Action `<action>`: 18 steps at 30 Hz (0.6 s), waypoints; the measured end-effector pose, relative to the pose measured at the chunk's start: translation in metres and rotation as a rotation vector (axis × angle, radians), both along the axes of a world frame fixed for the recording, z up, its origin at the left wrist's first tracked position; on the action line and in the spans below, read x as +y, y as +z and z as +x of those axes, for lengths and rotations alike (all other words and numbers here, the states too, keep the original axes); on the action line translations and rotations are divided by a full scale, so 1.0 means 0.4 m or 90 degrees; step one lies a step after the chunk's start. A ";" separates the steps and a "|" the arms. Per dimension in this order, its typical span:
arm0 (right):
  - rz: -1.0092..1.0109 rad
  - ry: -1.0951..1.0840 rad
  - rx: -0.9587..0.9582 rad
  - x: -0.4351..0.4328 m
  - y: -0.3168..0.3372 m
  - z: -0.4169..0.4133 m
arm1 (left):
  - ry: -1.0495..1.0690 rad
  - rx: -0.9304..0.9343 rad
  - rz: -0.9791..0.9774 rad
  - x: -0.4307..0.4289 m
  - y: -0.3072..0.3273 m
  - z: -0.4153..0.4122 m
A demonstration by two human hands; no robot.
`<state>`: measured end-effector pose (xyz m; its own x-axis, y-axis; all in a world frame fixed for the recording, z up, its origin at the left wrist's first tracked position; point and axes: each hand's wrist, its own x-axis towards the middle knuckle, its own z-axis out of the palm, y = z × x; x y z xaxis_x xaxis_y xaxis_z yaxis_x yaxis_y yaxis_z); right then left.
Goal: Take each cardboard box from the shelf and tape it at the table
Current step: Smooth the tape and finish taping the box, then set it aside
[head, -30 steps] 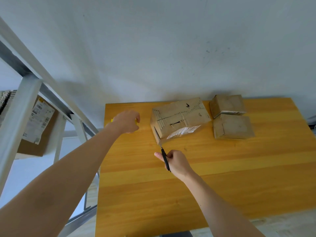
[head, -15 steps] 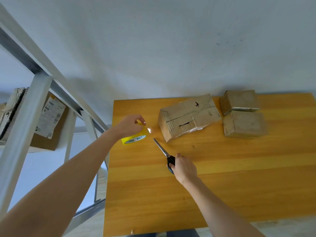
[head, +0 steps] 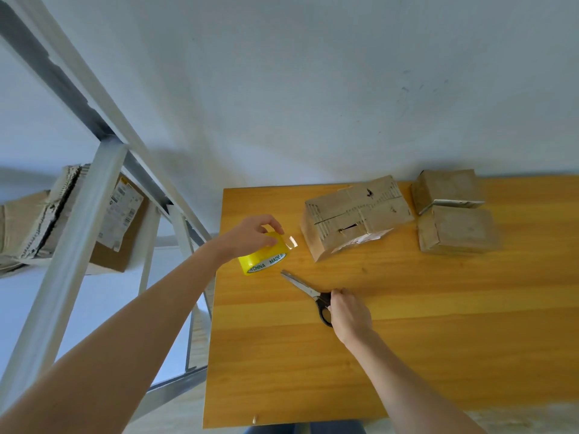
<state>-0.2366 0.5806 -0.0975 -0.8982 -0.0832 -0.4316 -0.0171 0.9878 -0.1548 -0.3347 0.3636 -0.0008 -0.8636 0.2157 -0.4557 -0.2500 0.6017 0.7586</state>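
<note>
Risk, tape end: the free tape end (head: 292,242) may get folded back and stuck to the roll (head: 263,256) or to a finger, because it is held by nothing.
Risk, blades: the left fingers (head: 275,225) may be nicked if the scissors (head: 308,291) are pushed forward, because the closed blades are pointed at the roll and the tip is near it.
Risk, box: the box (head: 357,214) may be slid over the table (head: 407,339) when tape is pressed on, because it is held by no hand. Its slit top may also be taped badly.
Left hand: the roll is gripped from above by the left hand (head: 250,234), with the fingers curled over it, just left of the box.
Right hand: the scissors' handles are gripped by the right hand (head: 349,314), with the fingers curled, in front of the box. Whether the scissors are lying on the table cannot be told.
Box and fingers: the box is touched by no finger. The left fingers are near its left end, and the right fingers are well apart from it.
Small boxes: two are seen just right of the box, a far one (head: 448,189) and a near one (head: 457,228).
Shelf: a further carton (head: 122,220) is kept there, well left of the box.
</note>
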 end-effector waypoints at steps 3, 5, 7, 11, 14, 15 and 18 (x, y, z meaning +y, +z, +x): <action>-0.121 -0.007 0.208 -0.021 0.036 -0.003 | -0.017 0.004 0.002 0.004 0.020 0.014; -0.269 -0.078 0.345 -0.058 0.085 -0.014 | -0.024 0.008 0.005 0.008 0.034 0.024; -0.408 -0.158 0.362 -0.099 0.143 -0.038 | -0.033 0.016 0.003 0.012 0.044 0.031; -0.557 -0.218 0.247 -0.135 0.216 -0.082 | -0.066 0.039 -0.014 0.026 0.061 0.039; -0.547 -0.219 0.234 -0.122 0.234 -0.089 | -0.089 0.036 -0.010 0.040 0.079 0.044; -0.547 -0.227 0.243 -0.115 0.240 -0.091 | -0.094 0.035 -0.002 0.043 0.084 0.046; -0.591 -0.291 0.249 -0.092 0.256 -0.097 | -0.098 0.033 0.034 0.048 0.086 0.053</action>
